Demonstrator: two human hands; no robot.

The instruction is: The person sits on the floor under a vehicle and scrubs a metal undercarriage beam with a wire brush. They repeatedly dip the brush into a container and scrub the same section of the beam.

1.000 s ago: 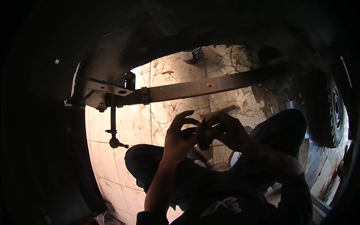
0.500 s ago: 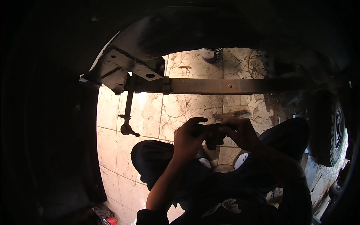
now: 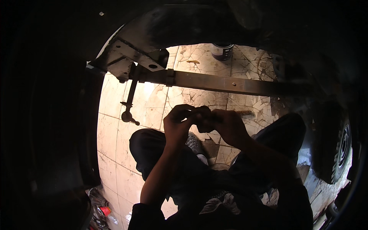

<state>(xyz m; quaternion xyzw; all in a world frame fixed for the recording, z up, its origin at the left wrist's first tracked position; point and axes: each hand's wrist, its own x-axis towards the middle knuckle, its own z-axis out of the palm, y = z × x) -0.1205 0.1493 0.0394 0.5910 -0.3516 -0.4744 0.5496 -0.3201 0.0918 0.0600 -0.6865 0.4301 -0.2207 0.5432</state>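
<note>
Below the steel bar (image 3: 230,83), small part (image 3: 202,119) pinched between both hands (image 3: 203,124)

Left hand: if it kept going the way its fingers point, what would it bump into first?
The left hand points right, toward the right hand, and their fingertips already meet around something small and dark between them. So it would probably press into that hand first; depth is hard to judge.
</note>
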